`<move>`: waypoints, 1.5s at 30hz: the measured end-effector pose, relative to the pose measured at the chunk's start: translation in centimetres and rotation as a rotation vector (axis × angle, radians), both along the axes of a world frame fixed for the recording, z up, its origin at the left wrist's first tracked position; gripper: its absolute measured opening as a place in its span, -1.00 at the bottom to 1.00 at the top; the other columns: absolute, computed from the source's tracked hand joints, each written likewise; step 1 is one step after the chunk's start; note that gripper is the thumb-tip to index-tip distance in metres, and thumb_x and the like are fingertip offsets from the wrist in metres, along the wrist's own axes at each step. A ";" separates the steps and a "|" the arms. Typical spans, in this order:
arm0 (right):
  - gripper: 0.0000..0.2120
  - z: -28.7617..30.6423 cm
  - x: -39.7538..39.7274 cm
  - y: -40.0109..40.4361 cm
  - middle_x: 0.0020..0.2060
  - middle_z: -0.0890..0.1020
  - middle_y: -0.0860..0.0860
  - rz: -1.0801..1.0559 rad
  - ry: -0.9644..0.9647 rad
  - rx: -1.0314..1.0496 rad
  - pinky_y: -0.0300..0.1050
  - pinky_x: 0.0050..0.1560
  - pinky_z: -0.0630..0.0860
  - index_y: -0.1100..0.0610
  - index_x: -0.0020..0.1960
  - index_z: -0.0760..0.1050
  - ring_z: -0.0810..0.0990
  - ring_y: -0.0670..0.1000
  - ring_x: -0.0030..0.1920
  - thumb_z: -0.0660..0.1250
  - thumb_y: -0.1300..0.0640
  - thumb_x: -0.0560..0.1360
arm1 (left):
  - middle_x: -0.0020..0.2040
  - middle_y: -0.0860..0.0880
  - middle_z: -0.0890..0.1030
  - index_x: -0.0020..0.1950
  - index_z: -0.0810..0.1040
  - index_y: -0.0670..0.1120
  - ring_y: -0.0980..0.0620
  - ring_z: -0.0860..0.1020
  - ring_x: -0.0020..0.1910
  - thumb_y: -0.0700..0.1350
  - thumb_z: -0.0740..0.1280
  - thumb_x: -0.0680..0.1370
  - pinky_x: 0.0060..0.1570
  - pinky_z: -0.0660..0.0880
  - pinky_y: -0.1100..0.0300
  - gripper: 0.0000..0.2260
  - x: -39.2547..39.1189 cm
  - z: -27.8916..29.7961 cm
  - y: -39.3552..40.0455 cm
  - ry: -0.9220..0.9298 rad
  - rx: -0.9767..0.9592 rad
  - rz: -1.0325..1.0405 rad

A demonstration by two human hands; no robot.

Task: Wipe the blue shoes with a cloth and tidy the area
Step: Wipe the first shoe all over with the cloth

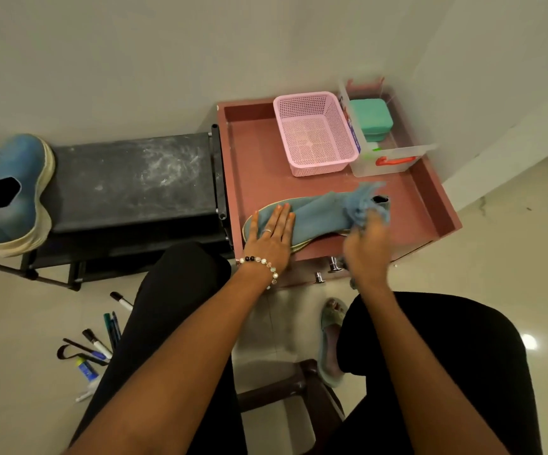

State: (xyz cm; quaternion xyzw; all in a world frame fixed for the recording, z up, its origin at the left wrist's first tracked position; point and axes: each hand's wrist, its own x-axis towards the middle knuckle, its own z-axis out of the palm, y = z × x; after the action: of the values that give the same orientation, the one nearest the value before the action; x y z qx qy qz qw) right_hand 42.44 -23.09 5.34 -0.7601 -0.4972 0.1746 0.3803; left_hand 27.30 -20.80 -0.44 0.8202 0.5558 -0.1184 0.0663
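The right grip (366, 238) is curled around a bunched blue cloth (361, 200) at the heel of the blue shoe (315, 215); the left grip (271, 234) presses flat on its toe.

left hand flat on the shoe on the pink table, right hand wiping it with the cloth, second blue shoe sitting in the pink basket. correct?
One error: the second blue shoe is not in the pink basket; it rests on the black rack at the left, as the head view shows. The rest holds: left hand flat on the shoe on the pink table, right hand wiping with the cloth.
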 end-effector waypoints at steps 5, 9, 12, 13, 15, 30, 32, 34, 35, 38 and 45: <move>-0.35 -6.3 -4.8 -0.5 0.50 0.03 0.28 0.630 -0.537 -0.455 0.20 0.43 -0.31 0.35 0.49 0.02 -0.20 0.31 0.49 0.17 0.24 0.47 | 0.52 -0.02 -0.38 0.54 -0.32 -0.03 0.01 -0.36 0.50 -0.06 0.03 0.65 0.35 -0.42 -0.11 -0.39 0.0 -1.2 0.3 -0.066 -0.107 0.088; -0.43 -5.6 -1.2 0.6 0.44 0.26 0.26 0.922 -0.821 -0.331 0.24 0.44 -0.06 0.34 0.44 0.21 0.15 0.27 0.47 0.18 0.24 0.45 | 0.53 -0.04 -0.37 0.53 -0.33 -0.09 -0.01 -0.34 0.51 -0.02 0.06 0.64 0.37 -0.40 -0.11 -0.36 -0.1 -1.5 0.4 -0.024 -0.116 0.066; -0.53 -5.4 4.6 1.9 0.14 0.60 0.24 0.884 -0.922 -0.213 0.40 0.18 0.32 0.30 0.21 0.53 0.57 0.25 0.17 0.22 0.32 0.31 | 0.53 -0.08 -0.36 0.52 -0.33 -0.16 -0.05 -0.33 0.51 0.02 0.09 0.63 0.38 -0.37 -0.17 -0.31 -0.1 -1.5 0.5 -0.026 -0.122 0.044; -0.48 -5.4 6.3 2.1 0.14 0.60 0.24 0.844 -0.918 -0.222 0.43 0.18 0.29 0.31 0.20 0.53 0.58 0.26 0.16 0.38 0.37 0.23 | 0.53 -0.09 -0.36 0.52 -0.33 -0.17 -0.05 -0.33 0.51 0.04 0.12 0.62 0.38 -0.37 -0.17 -0.27 -0.1 -1.5 0.6 -0.026 -0.130 0.041; -0.27 -5.4 7.6 2.0 0.16 0.58 0.26 0.775 -0.877 -0.252 0.41 0.24 0.21 0.35 0.22 0.51 0.57 0.27 0.16 0.54 0.43 0.04 | 0.53 -0.09 -0.36 0.53 -0.33 -0.17 -0.05 -0.33 0.51 0.03 0.12 0.62 0.37 -0.37 -0.17 -0.28 0.0 -1.4 0.6 -0.025 -0.133 0.036; -0.45 -4.9 7.8 3.0 0.08 0.61 0.27 0.700 -0.701 -0.236 0.39 0.37 0.05 0.31 0.17 0.55 0.60 0.28 0.09 0.28 0.45 0.17 | 0.52 -0.09 -0.37 0.52 -0.34 -0.16 -0.04 -0.34 0.51 0.03 0.06 0.64 0.37 -0.38 -0.17 -0.32 0.1 -1.8 0.8 -0.004 -0.135 0.033; -0.42 -5.1 9.0 2.7 0.08 0.61 0.28 0.627 -0.704 -0.309 0.31 0.38 0.03 0.33 0.16 0.54 0.59 0.29 0.07 0.38 0.48 0.13 | 0.52 -0.09 -0.37 0.52 -0.35 -0.16 -0.04 -0.34 0.51 0.03 0.06 0.64 0.37 -0.39 -0.17 -0.32 0.2 -1.9 0.9 0.007 -0.133 0.031; -0.57 -5.5 7.0 2.2 0.02 0.60 0.31 0.503 -0.656 -0.266 0.26 0.34 0.23 0.38 0.10 0.54 0.58 0.31 0.04 0.29 0.47 0.23 | 0.52 -0.10 -0.38 0.52 -0.35 -0.17 -0.05 -0.34 0.51 0.05 0.06 0.64 0.37 -0.38 -0.18 -0.32 0.2 -1.8 0.8 0.016 -0.125 0.031; -0.63 -5.7 5.3 1.9 -0.01 0.59 0.34 0.425 -0.620 -0.238 0.22 0.27 0.34 0.42 0.07 0.53 0.56 0.33 0.03 0.25 0.46 0.27 | 0.52 -0.10 -0.38 0.52 -0.35 -0.17 -0.05 -0.34 0.51 0.04 0.05 0.64 0.37 -0.38 -0.18 -0.32 0.3 -1.8 0.7 0.019 -0.120 0.035; -0.64 -5.1 0.3 1.6 0.09 0.55 0.34 0.350 -0.487 -0.257 0.12 0.28 0.34 0.44 0.15 0.48 0.47 0.30 0.16 0.26 0.46 0.36 | 0.52 -0.10 -0.37 0.51 -0.35 -0.18 -0.06 -0.35 0.50 -0.12 0.03 0.63 0.38 -0.35 -0.19 -0.37 0.3 -1.6 0.5 0.021 -0.100 0.044; -0.47 -5.7 2.2 2.4 0.09 0.62 0.26 0.801 -0.495 -0.162 0.10 0.24 0.43 0.31 0.14 0.58 0.57 0.25 0.14 0.13 0.44 0.22 | 0.51 -0.09 -0.39 0.51 -0.36 -0.17 -0.05 -0.36 0.50 -0.11 -0.01 0.64 0.40 -0.35 -0.19 -0.40 0.3 -1.4 0.7 0.005 -0.142 0.041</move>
State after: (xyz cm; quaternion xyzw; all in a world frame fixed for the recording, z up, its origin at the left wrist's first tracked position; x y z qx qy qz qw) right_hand 44.66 -20.70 -0.40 -0.5547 -0.8114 0.1593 0.0925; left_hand 27.58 -20.07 -1.83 0.8015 0.5629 -0.1583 0.1253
